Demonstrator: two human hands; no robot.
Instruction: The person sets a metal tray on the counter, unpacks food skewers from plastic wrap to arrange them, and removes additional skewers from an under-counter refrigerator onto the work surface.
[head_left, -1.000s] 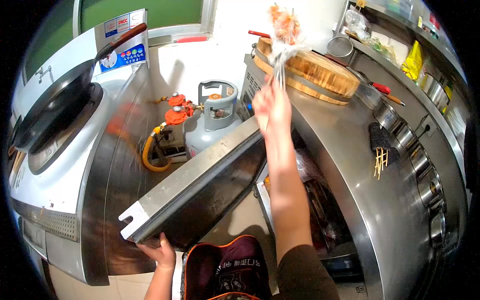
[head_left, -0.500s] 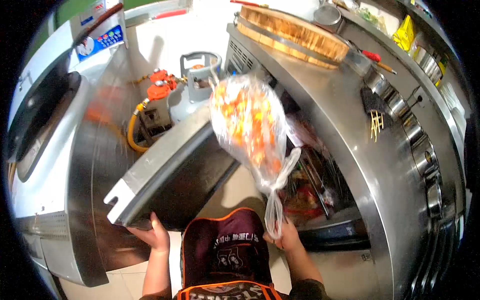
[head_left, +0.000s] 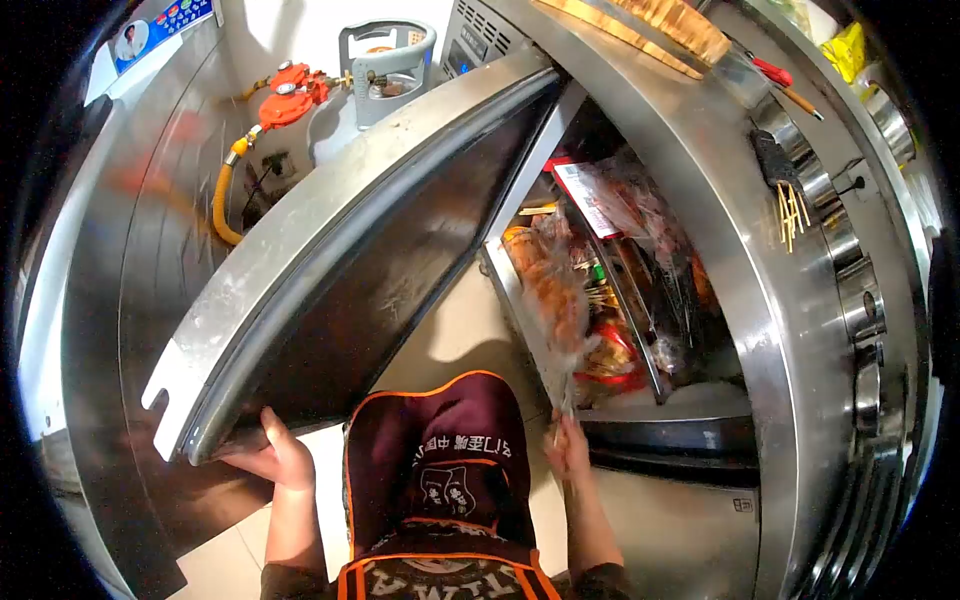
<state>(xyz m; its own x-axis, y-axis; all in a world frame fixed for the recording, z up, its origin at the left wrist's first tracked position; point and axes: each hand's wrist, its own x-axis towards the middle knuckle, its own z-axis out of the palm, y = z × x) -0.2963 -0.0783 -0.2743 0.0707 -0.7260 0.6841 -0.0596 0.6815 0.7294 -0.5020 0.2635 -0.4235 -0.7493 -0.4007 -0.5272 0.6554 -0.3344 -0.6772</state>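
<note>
My left hand (head_left: 277, 456) holds the lower end of the open fridge door (head_left: 390, 240), thumb on its dark inner face. My right hand (head_left: 569, 452) is closed round the gathered neck of a clear plastic bag (head_left: 555, 290) with orange food in it. The bag is blurred and hangs at the opening of the fridge compartment, in front of its left side. Inside are packed foods, a white-labelled red package (head_left: 588, 198) and a red-and-gold packet (head_left: 612, 355), beside a thin metal divider.
A gas cylinder (head_left: 385, 75) with red regulators (head_left: 290, 92) and a yellow hose (head_left: 222, 200) stands behind the door. On the steel counter (head_left: 700, 170) are a round wooden board (head_left: 675, 30), skewers (head_left: 790, 215) and several metal containers.
The bag has come down from above the counter, past the door, to the fridge opening, with my right hand still on its neck. The view has tilted down; my left hand stays at the door.
</note>
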